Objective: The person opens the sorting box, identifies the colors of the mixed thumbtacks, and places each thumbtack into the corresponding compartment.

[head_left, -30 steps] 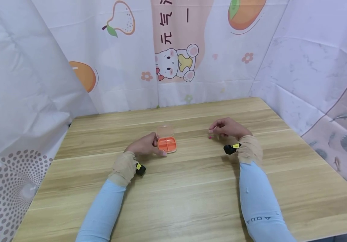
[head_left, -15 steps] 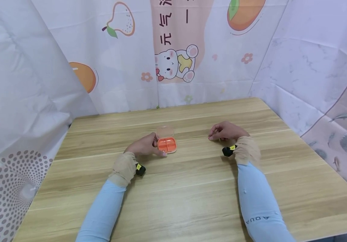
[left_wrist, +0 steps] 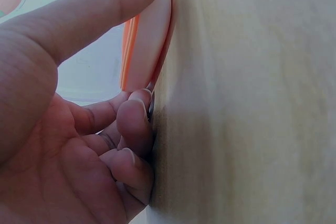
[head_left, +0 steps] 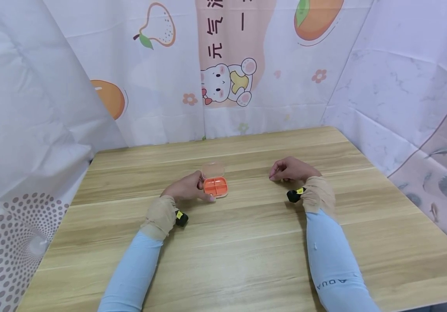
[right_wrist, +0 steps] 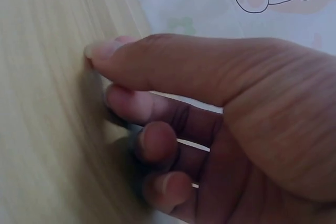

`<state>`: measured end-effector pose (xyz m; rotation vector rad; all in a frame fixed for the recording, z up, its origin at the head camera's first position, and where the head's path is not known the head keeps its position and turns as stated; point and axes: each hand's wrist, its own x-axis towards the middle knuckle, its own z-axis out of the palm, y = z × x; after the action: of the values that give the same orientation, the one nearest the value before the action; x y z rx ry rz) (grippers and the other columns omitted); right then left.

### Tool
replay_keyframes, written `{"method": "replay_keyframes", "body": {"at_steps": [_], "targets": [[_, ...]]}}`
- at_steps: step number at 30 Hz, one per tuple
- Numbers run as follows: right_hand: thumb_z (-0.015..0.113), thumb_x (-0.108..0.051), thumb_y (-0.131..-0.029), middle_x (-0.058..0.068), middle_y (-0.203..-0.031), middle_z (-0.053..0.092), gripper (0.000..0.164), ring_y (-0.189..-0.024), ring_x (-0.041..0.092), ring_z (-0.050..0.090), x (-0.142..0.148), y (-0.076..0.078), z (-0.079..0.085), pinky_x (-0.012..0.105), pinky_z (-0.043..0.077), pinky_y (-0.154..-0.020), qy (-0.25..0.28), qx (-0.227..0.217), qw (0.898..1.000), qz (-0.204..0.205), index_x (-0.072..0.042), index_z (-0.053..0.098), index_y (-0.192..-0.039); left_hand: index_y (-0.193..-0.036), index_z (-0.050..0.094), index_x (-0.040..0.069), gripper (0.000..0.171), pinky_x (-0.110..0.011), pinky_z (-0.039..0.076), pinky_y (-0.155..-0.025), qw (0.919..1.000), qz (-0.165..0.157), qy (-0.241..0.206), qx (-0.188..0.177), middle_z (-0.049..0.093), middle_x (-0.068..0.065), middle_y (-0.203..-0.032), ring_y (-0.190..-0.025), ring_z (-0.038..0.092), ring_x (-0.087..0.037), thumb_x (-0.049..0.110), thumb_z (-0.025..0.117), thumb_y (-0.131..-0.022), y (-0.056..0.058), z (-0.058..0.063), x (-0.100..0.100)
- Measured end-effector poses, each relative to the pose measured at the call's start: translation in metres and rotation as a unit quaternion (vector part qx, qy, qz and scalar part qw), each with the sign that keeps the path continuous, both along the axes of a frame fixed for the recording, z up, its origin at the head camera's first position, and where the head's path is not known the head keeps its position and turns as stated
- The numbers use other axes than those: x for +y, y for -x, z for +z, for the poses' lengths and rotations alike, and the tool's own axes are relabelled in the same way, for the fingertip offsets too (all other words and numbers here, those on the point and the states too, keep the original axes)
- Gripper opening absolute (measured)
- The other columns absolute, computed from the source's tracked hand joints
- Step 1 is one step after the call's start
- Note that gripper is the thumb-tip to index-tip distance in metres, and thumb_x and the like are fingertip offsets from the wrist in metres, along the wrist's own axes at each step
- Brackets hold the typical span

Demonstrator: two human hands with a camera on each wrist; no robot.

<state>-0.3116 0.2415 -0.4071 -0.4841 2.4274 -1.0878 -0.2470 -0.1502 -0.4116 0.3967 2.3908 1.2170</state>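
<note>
A small orange pill box (head_left: 216,187) with divided compartments lies on the table, its clear lid (head_left: 213,169) standing open at the back. My left hand (head_left: 186,187) holds the box from the left, thumb along its near side and fingers at the far side. In the left wrist view, the box's pale side wall (left_wrist: 149,45) shows beneath the thumb. Off to the right, my right hand (head_left: 290,168) is at the tabletop with thumb and forefinger together. They pinch at the spot of a small pink pill-like piece, now mostly hidden by the fingertips. The other fingers curl loosely.
The wooden table (head_left: 223,251) stretches around both hands. A printed curtain (head_left: 161,112) hangs along its back edge, with more sheeting at both sides. A small black camera (head_left: 294,195) is strapped to each wrist.
My right hand has come down slightly, and its thumb and forefinger have closed over the small pink piece that lay visible on the table. The left hand and pill box have stayed put.
</note>
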Motion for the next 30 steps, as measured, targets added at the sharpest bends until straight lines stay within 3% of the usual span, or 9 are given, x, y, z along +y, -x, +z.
{"method": "replay_keyframes", "body": {"at_steps": [11, 23, 30], "targets": [[0.075, -0.025, -0.096, 0.005, -0.081, 0.058, 0.025, -0.066, 0.017, 0.049, 0.002, -0.0009, -0.0006, 0.027, 0.039, -0.054, 0.004, 0.001, 1.0, -0.021, -0.006, 0.072, -0.112, -0.119, 0.047, 0.001, 0.064, -0.033, 0.038, -0.075, 1.0, -0.001, 0.0, 0.001, 0.048, -0.008, -0.098, -0.088, 0.043, -0.02, 0.022, 0.092, -0.079, -0.0005, -0.0007, -0.001], [0.069, -0.02, -0.1, 0.004, -0.078, 0.059, 0.017, -0.064, 0.016, 0.047, 0.0002, 0.0031, -0.0031, 0.027, 0.039, -0.058, -0.019, 0.01, 1.0, -0.021, -0.004, 0.075, -0.104, -0.119, 0.047, 0.001, 0.064, -0.033, 0.038, -0.076, 1.0, 0.003, -0.005, -0.003, 0.049, -0.008, -0.098, -0.089, 0.043, -0.02, 0.021, 0.092, -0.078, -0.0005, -0.0001, 0.0011], [0.059, -0.023, -0.106, 0.005, -0.081, 0.059, 0.026, -0.065, 0.015, 0.048, 0.0008, 0.0048, -0.0049, 0.027, 0.042, -0.059, 0.02, -0.003, 0.999, -0.046, -0.001, 0.073, -0.11, -0.117, 0.047, 0.002, 0.063, -0.033, 0.038, -0.075, 1.0, 0.007, -0.003, -0.006, 0.049, -0.008, -0.098, -0.088, 0.043, -0.02, 0.022, 0.092, -0.078, 0.0006, -0.002, 0.0001]]}}
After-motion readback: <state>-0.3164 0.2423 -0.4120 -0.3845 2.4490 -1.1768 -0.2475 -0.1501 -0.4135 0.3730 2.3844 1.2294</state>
